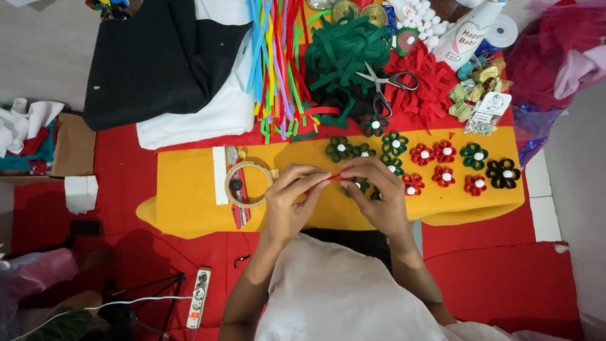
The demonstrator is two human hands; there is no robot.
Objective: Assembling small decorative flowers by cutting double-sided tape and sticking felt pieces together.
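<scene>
Closest in, the left hand [287,205] and right hand [379,199] meet over the yellow felt sheet [189,196]. Both pinch a thin red strip [332,179] between their fingertips, one grip at each end, likely so it stays tight. Just past them lie small felt flowers [442,161] in rows (red, green, one black). Farther off, scissors [385,85] rest on green felt strips [341,53], beside bright pipe cleaners [274,63].

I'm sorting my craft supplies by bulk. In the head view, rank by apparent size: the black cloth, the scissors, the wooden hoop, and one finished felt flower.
1. Black cloth, by far the largest.
2. Scissors and wooden hoop: look about alike, so unranked.
3. Red felt flower, smallest.
</scene>
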